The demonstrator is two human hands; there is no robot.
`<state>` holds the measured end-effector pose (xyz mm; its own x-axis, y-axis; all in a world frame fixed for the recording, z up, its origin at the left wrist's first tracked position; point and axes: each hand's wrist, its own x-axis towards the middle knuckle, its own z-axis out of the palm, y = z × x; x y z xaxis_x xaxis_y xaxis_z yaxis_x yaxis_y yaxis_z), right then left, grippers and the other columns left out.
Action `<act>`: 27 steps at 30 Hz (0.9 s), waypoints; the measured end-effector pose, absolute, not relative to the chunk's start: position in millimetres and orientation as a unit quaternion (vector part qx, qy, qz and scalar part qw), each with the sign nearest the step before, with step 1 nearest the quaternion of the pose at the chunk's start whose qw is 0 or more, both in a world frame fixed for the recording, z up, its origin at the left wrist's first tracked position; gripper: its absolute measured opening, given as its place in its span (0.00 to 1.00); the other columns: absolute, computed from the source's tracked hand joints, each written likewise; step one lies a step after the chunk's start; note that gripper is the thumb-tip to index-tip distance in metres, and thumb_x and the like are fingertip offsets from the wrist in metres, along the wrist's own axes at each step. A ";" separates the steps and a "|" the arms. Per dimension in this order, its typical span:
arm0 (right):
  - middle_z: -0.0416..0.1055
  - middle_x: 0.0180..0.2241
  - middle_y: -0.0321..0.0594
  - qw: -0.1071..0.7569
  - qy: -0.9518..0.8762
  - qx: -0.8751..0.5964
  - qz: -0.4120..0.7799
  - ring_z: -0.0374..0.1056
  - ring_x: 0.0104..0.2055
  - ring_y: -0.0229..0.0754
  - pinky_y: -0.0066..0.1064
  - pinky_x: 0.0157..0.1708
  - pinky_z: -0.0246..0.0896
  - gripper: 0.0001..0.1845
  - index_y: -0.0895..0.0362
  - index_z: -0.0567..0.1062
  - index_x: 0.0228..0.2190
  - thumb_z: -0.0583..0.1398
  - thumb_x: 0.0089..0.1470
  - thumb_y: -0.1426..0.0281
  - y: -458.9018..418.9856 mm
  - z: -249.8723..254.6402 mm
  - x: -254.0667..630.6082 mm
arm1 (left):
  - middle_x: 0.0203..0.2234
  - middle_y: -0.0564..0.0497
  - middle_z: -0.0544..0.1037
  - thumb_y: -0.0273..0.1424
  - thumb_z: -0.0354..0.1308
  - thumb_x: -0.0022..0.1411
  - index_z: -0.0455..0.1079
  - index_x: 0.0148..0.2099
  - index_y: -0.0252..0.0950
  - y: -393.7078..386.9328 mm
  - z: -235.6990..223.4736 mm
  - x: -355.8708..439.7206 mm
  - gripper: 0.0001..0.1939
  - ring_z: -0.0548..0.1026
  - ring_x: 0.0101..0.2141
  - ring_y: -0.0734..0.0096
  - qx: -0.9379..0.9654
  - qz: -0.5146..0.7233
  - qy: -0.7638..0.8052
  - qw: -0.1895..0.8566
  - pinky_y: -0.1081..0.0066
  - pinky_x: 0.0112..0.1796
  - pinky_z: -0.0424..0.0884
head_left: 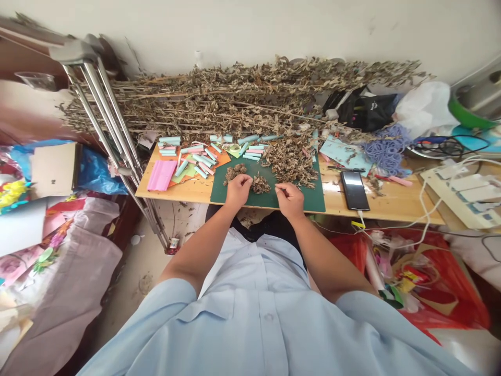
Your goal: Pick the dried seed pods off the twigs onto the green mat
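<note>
My left hand (pixel 238 190) is above the front edge of a green cutting mat (pixel 266 200), its thumb and fingers pinched together. It is beside a small clump of dried leaves (pixel 260 184), with a second crumbled clump (pixel 235 171) just behind it. Across the mat, my right hand (pixel 290 200) is also closed in a pinch, in front of a larger heap of loose dried leaves (pixel 293 162). Whatever either pinch holds is too small to make out.
Long dried plant stalks (pixel 195 102) lie along the wall. Rolled paper tubes (pixel 201 159) and a pink paper stack (pixel 162 175) are on the left. A phone (pixel 355 190) on its cable lies right, near a power strip (pixel 462 193). Metal crutches (pixel 113 125) lean at the table's left end.
</note>
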<state>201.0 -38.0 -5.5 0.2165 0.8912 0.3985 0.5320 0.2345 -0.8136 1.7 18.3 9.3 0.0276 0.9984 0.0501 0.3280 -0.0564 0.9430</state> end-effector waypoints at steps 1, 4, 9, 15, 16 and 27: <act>0.78 0.37 0.42 0.508 -0.602 -0.591 0.176 0.73 0.35 0.44 0.39 0.39 0.70 0.10 0.53 0.80 0.36 0.59 0.59 0.64 -37.9 -6.2 201.4 | 0.26 0.53 0.75 0.34 0.57 0.63 0.74 0.35 0.36 16.5 8.9 -1.2 0.08 0.71 0.29 0.72 0.594 0.417 0.561 0.397 0.73 0.33 0.66; 0.78 0.36 0.42 0.517 -0.609 -0.578 0.168 0.73 0.34 0.44 0.37 0.37 0.70 0.09 0.53 0.80 0.36 0.60 0.59 0.65 -37.2 -8.1 202.0 | 0.29 0.52 0.78 0.34 0.55 0.65 0.74 0.39 0.36 9.5 9.0 -10.8 0.09 0.74 0.32 0.71 0.608 0.403 0.573 0.374 0.72 0.36 0.70; 0.79 0.36 0.43 0.517 -0.623 -0.562 0.168 0.74 0.36 0.44 0.37 0.37 0.70 0.08 0.53 0.81 0.35 0.60 0.59 0.66 -37.0 -8.0 201.6 | 0.43 0.46 0.80 0.31 0.51 0.69 0.73 0.53 0.37 -5.3 7.4 -21.5 0.14 0.78 0.37 0.68 0.622 0.407 0.585 0.325 0.67 0.45 0.74; 0.78 0.35 0.42 0.511 -0.630 -0.555 0.181 0.73 0.33 0.43 0.36 0.34 0.68 0.08 0.53 0.80 0.36 0.60 0.59 0.67 -38.0 -5.3 201.0 | 0.54 0.38 0.74 0.28 0.51 0.68 0.67 0.60 0.33 -15.2 -3.3 -16.1 0.20 0.77 0.52 0.60 0.618 0.403 0.564 0.372 0.59 0.55 0.73; 0.78 0.35 0.41 0.509 -0.631 -0.556 0.184 0.72 0.32 0.42 0.36 0.34 0.68 0.08 0.53 0.80 0.36 0.60 0.59 0.67 -38.0 -4.9 200.9 | 0.55 0.39 0.74 0.28 0.52 0.68 0.67 0.61 0.34 -14.8 -5.2 -14.1 0.20 0.76 0.53 0.59 0.620 0.400 0.560 0.377 0.58 0.56 0.72; 0.78 0.36 0.42 0.510 -0.632 -0.550 0.193 0.73 0.35 0.44 0.36 0.36 0.69 0.08 0.53 0.80 0.36 0.60 0.60 0.67 -38.3 -2.1 199.5 | 0.52 0.40 0.76 0.27 0.50 0.69 0.68 0.59 0.34 0.0 -3.7 -14.0 0.19 0.77 0.51 0.61 0.619 0.416 0.556 0.368 0.58 0.55 0.73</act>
<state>199.5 -38.3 -2.1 0.1257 0.8926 0.4330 0.4993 0.3203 -0.8051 -14.0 0.0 -3.7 0.0356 0.9937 0.1066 0.3816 -0.1121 0.9175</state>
